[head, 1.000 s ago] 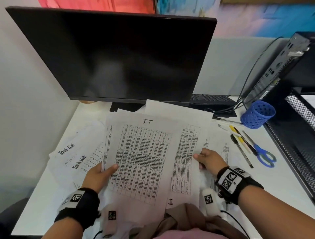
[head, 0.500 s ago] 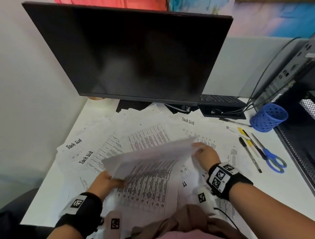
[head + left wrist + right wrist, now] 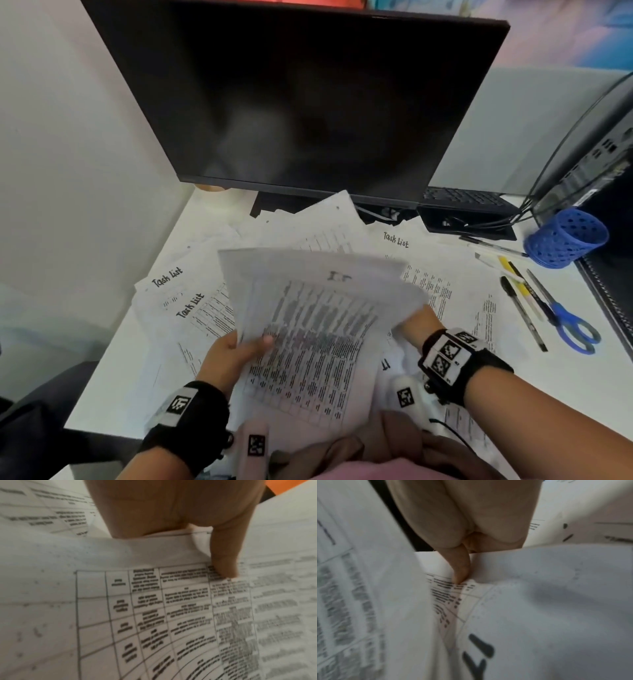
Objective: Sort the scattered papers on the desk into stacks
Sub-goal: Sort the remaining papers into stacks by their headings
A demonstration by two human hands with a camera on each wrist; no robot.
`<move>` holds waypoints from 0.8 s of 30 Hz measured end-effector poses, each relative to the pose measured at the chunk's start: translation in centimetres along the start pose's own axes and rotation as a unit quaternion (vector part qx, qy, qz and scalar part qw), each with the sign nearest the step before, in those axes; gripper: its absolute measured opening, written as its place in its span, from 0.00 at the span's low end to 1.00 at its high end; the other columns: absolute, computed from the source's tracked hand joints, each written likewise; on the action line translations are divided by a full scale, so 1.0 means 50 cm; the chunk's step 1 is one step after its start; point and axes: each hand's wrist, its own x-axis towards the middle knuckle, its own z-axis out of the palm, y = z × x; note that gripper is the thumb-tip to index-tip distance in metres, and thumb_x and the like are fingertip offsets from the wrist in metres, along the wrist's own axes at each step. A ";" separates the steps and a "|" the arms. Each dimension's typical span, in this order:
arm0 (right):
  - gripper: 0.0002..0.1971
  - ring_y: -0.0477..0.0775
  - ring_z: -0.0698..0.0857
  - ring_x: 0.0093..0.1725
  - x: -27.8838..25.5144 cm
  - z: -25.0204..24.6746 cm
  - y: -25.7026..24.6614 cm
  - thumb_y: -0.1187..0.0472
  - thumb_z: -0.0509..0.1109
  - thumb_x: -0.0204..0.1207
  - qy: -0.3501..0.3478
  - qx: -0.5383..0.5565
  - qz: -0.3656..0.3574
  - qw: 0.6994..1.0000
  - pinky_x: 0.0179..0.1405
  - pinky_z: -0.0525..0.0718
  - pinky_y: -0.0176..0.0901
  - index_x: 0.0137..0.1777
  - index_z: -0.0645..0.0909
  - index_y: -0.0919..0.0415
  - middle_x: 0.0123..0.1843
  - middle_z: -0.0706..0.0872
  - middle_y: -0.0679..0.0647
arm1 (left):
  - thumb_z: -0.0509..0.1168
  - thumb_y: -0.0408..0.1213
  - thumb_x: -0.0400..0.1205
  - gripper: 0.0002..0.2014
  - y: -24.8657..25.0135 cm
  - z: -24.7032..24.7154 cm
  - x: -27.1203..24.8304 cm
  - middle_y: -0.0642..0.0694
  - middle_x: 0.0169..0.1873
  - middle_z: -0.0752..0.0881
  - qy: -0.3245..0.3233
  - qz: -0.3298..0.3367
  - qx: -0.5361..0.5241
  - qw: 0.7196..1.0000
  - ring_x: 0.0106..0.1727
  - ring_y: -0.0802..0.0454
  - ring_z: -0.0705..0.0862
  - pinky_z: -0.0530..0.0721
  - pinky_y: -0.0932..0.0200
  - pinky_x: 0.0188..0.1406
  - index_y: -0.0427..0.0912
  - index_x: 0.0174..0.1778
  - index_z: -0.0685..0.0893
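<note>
The person is holding a bundle of printed table sheets (image 3: 308, 325) lifted and curved above the tabletop (image 3: 113, 359). The left hand (image 3: 229, 356) is pinching its left edge, thumb (image 3: 223, 555) lying on top. The right hand (image 3: 416, 323) is gripping the right edge — its fingers are hidden under the paper, only the thumb (image 3: 460, 568) showing. Motion blur is smearing the print, so just a heading like "I.T" is readable. Scattered papers (image 3: 421, 274) are covering the middle of the tabletop, some headed "Task List" (image 3: 168, 277), reaching under the monitor (image 3: 301, 92). Bare room is lying along the left edge; pens (image 3: 520, 308), scissors (image 3: 565, 318) and a blue pen cup (image 3: 565, 238) are crowding the right.
</note>
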 end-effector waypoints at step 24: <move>0.21 0.59 0.82 0.63 0.015 -0.048 0.048 0.57 0.72 0.76 0.103 0.074 0.035 0.991 0.61 0.76 0.45 0.68 0.78 0.61 0.64 0.84 0.58 | 0.83 0.61 0.38 0.37 -0.025 0.002 -0.016 0.36 0.43 0.92 -0.113 0.001 0.056 0.992 0.50 0.38 0.89 0.80 0.37 0.64 0.43 0.40 0.93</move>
